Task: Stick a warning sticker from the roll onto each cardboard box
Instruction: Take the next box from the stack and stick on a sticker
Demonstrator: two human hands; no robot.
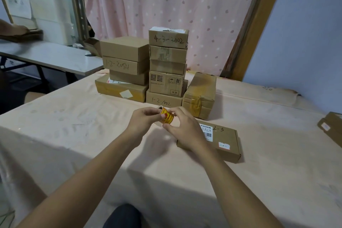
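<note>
A small roll of yellow and red warning stickers (166,116) is held above the table between both hands. My left hand (143,119) grips the roll from the left. My right hand (182,127) pinches it from the right with curled fingers. Just right of my hands a flat cardboard box (224,142) with a barcode label lies on the pink cloth. Behind stand two stacks of cardboard boxes (166,65), some with handwritten numbers, and a taped box (200,94) beside them.
The table (74,126) is covered with a pink cloth. Another cardboard box (331,127) sits at the right edge. A white side table (55,57) stands at the back left, a pink curtain (175,5) behind the stacks. Another person's arm (11,29) shows far left.
</note>
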